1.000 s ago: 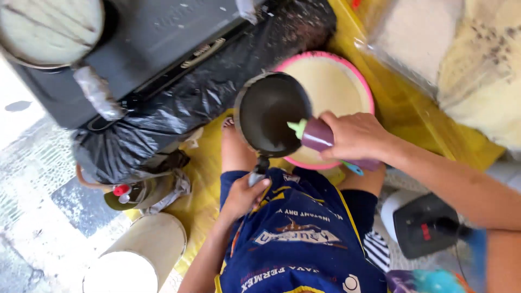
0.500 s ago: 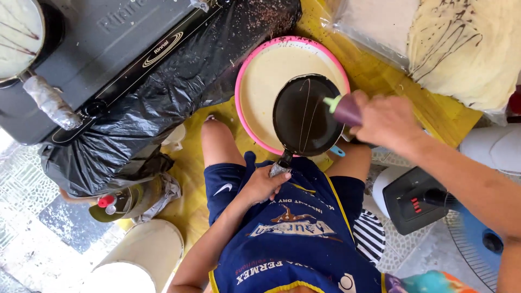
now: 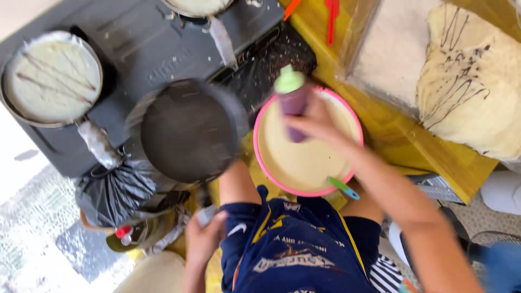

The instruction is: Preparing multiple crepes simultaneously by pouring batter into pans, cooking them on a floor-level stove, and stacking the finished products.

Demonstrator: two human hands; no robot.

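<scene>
At the lower middle of the frame, the left hand [image 3: 202, 239] grips the handle of a dark frying pan [image 3: 187, 130], held over the edge of a black stove [image 3: 135, 43]. The right hand [image 3: 317, 122], centre frame, is closed around a purple squeeze bottle [image 3: 293, 100] with a green cap, above a pink-rimmed bowl [image 3: 304, 152] of pale batter. Farther, at upper left, a second pan [image 3: 51, 78] of batter sits on the stove.
</scene>
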